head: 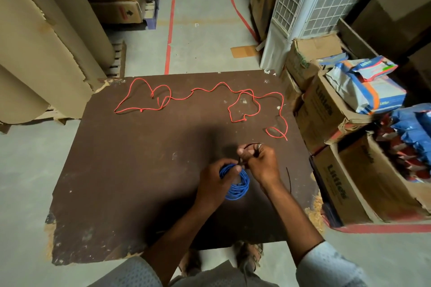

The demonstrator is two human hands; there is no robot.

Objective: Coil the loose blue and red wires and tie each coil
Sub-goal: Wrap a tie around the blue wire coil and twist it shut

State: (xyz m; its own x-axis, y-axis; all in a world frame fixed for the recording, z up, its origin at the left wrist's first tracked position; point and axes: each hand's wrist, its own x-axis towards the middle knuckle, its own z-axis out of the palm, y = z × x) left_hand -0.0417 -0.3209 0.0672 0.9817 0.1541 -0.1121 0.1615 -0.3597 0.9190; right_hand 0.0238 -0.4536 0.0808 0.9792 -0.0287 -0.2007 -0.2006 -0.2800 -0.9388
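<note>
1. The blue wire (236, 183) is wound into a coil near the middle of the brown table (130, 170), toward its near edge.
2. The left hand (215, 180) curls round the left side of the coil and holds it, thumb and fingertips meeting at the coil's far edge.
3. The right hand (258, 162) is just beyond and right of the coil, fingers curled, pinching a thin dark tie (253, 145) that loops past its knuckles; a ring shows on one finger.
4. A second dark tie (289, 179) lies on the table just right of the right wrist.
5. The red wire (203, 91) lies loose and uncoiled across the far half of the table, sprawling from the far left to the right edge in several loops, well apart from the hands.
6. Cardboard boxes (331, 119) crowd the table's right side, some open and filled with blue and red packets (412, 140).
7. Large rolls of brown board (35, 42) stand at the left.
8. A white grilled unit (310, 2) stands at the far right beside a floor aisle marked with red tape lines (171, 18).
</note>
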